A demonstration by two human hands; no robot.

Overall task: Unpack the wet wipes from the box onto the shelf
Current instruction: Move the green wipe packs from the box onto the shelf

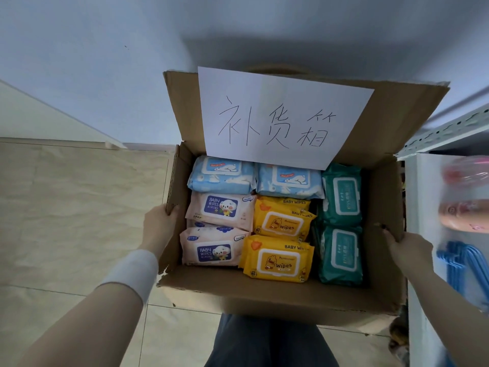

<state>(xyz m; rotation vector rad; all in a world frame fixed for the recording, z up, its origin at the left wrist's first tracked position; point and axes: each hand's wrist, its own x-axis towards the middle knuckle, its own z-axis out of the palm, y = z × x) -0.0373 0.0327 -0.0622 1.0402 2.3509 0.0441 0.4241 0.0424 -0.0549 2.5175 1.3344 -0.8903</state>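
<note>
Gripping box (264,291) at opposite side rims with left hand (161,223) and right hand (406,247), both curled over cardboard, steadying packed wet wipes (277,258) beside shelf (447,128).

One cardboard box (277,292) carries one handwritten paper sheet (280,117). In it show two blue packs (222,174) (289,181) and two green packs (342,193) (341,254) of wipes. At least three pink packs (221,210) (201,224) (211,251) and three yellow packs (293,202) (284,223) (277,260) are partly visible.
</note>
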